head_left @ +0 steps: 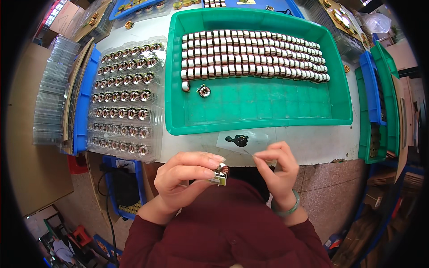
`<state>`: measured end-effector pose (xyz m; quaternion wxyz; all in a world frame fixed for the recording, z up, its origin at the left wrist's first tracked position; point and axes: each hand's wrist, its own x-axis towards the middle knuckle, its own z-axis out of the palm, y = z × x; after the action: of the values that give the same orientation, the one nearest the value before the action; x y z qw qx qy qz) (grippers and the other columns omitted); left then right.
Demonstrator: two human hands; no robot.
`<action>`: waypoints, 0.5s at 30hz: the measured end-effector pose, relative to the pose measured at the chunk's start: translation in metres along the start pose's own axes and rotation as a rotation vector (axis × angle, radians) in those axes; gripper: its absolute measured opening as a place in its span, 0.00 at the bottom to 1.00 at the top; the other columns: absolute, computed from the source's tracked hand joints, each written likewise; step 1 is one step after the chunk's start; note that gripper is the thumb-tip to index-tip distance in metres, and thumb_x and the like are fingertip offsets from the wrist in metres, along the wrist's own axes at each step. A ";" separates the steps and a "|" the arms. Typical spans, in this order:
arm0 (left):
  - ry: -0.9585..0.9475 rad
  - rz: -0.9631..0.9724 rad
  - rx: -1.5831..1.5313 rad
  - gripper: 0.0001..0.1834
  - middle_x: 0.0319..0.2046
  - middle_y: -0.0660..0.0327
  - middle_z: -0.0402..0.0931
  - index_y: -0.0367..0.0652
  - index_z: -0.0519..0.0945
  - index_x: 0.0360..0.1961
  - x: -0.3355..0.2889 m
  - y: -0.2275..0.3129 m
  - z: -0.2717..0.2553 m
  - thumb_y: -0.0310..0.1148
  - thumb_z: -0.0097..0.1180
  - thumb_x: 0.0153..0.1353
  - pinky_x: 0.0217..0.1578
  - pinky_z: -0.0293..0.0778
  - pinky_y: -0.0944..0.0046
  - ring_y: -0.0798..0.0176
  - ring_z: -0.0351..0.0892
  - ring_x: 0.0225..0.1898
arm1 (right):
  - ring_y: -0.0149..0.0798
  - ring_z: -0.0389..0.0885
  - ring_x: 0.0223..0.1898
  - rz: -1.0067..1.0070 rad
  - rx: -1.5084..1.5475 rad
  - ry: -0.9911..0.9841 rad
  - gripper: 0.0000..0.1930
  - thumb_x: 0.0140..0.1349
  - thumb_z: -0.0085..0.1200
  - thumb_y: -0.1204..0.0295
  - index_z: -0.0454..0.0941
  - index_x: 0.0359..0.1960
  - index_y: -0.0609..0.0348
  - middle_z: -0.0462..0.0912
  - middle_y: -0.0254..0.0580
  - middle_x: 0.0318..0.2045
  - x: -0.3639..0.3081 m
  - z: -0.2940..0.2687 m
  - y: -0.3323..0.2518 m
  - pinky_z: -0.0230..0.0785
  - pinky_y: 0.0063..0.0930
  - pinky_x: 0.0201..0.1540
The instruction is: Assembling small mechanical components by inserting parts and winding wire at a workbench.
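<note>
Between its thumb and fingers my left hand grips a toroidal coil, a copper-wound ring with a small yellow-green base, above the table's front edge. My right hand is closed in a pinch on a thin needle-like tool, whose tip points up and left, apart from the coil. Just beyond the hands, a smear of black paste lies on a clear sheet. The green bin behind it holds several rows of white-topped coils. One loose coil lies before those rows.
To the left, a clear plastic tray carries rows of coils. Stacked clear trays and a blue crate stand farther left. Blue and green crates line the right side. A blue bin sits below the table.
</note>
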<state>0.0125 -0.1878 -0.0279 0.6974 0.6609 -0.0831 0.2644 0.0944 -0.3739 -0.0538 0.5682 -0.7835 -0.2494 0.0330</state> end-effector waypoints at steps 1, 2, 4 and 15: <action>-0.008 0.001 0.002 0.13 0.39 0.54 0.75 0.37 0.76 0.35 0.000 0.001 0.001 0.15 0.59 0.47 0.43 0.78 0.57 0.51 0.78 0.40 | 0.30 0.65 0.25 0.002 0.094 -0.005 0.09 0.41 0.62 0.80 0.80 0.27 0.55 0.70 0.30 0.25 0.002 -0.003 -0.010 0.58 0.21 0.34; -0.015 0.002 0.003 0.13 0.39 0.54 0.75 0.37 0.76 0.35 0.000 0.002 0.002 0.15 0.59 0.47 0.43 0.78 0.57 0.51 0.78 0.40 | 0.29 0.65 0.25 0.005 0.187 -0.010 0.10 0.41 0.62 0.80 0.80 0.28 0.55 0.70 0.30 0.25 0.003 -0.005 -0.016 0.58 0.20 0.34; -0.027 0.010 0.007 0.13 0.39 0.54 0.75 0.37 0.77 0.35 0.002 0.003 0.004 0.15 0.59 0.47 0.43 0.78 0.58 0.51 0.78 0.40 | 0.29 0.64 0.25 -0.063 0.200 -0.024 0.10 0.41 0.62 0.80 0.80 0.28 0.55 0.70 0.30 0.25 0.007 -0.008 -0.026 0.58 0.20 0.34; -0.060 0.031 0.009 0.10 0.39 0.56 0.75 0.38 0.78 0.32 0.003 0.006 0.007 0.16 0.59 0.47 0.41 0.78 0.60 0.52 0.78 0.41 | 0.26 0.63 0.25 -0.321 0.211 -0.126 0.12 0.40 0.62 0.81 0.81 0.29 0.53 0.69 0.27 0.25 0.015 -0.010 -0.037 0.56 0.18 0.34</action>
<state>0.0138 -0.1943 -0.0199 0.6875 0.6703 -0.1132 0.2555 0.0974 -0.3679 -0.0133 0.6282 -0.6662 -0.4015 0.0170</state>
